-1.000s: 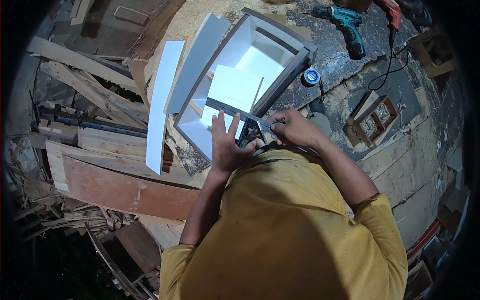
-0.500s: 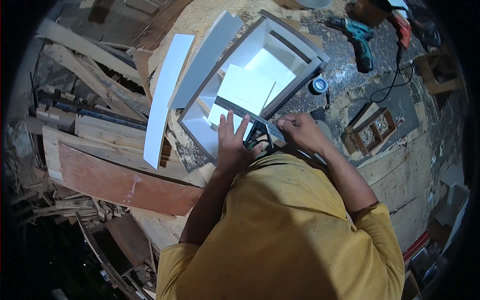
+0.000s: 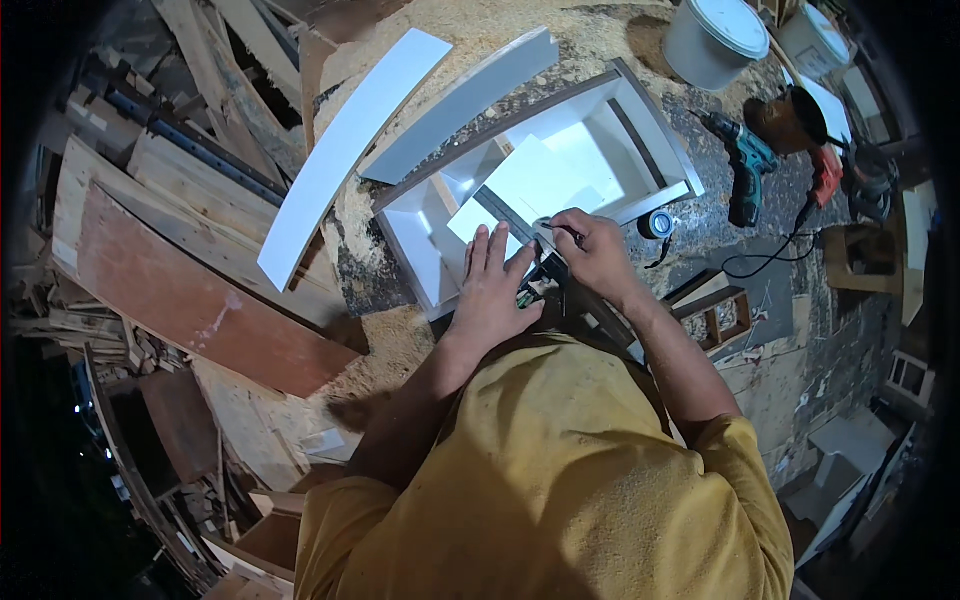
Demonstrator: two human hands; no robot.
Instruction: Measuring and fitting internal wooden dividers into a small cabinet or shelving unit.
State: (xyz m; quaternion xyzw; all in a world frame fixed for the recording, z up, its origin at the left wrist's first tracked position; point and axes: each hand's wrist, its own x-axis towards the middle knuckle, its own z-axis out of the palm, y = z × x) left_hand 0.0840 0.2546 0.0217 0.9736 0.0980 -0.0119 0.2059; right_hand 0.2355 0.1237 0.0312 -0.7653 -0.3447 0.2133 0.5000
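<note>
A white panel [image 3: 544,168] lies across an open white-lined wooden box [image 3: 612,207] on the bench. On the panel rests a square with a dark metal blade [image 3: 503,211]; its dark stock [image 3: 548,272] sits at the edge nearest my body. My left hand [image 3: 492,288] lies with fingers stretched out against the blade, its thumb near the stock. Pinched in my right hand [image 3: 596,258] is a thin dark pen-like marker [image 3: 570,234], whose tip is close to the blade's right side. My palm hides part of the square.
Two long white-faced boards [image 3: 352,160] lie left of the box. A teal cordless drill [image 3: 745,165], a blue-and-white tape roll [image 3: 657,224], a red corded tool [image 3: 825,178] and a white bucket [image 3: 714,44] stand to the right. A small divided wooden frame [image 3: 722,318] sits nearer.
My right hand has come from the square's right end to beside its blade, where the dark marker now shows. My left hand stays on the square. The whole view has shifted and turned.
</note>
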